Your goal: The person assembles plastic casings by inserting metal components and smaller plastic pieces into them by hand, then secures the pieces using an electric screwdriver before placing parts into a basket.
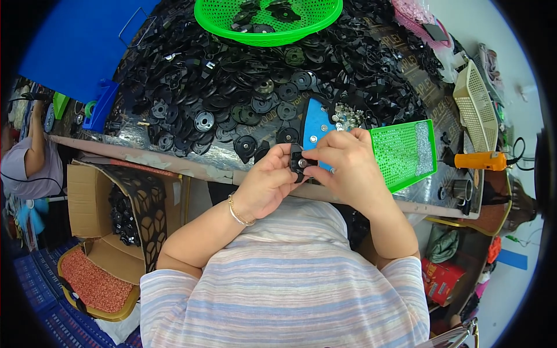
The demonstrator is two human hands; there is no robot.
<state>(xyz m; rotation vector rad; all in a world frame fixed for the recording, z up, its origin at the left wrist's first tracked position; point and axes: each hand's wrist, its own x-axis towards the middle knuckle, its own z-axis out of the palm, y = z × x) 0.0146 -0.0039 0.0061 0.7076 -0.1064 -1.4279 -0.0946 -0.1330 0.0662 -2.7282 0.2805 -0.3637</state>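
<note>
Close to my body, over the table's near edge, my left hand (268, 181) grips a small black plastic part (296, 162) between thumb and fingers. A shiny metal piece shows in the middle of that part. From the other side my right hand (348, 164) pinches at the same part, its thumb and forefinger at the metal piece. Just beyond lies a blue pad (316, 124) dotted with small metal pieces, partly hidden by my right hand. A heap of small metal fittings (349, 118) sits at its right.
Black plastic parts (214, 87) pile across the table. A green bowl-shaped basket (267, 40) stands at the back. A green perforated tray (394, 152) is at right, near an orange-handled tool (480, 160). A cardboard box (96, 197) stands lower left; another person (36, 162) sits far left.
</note>
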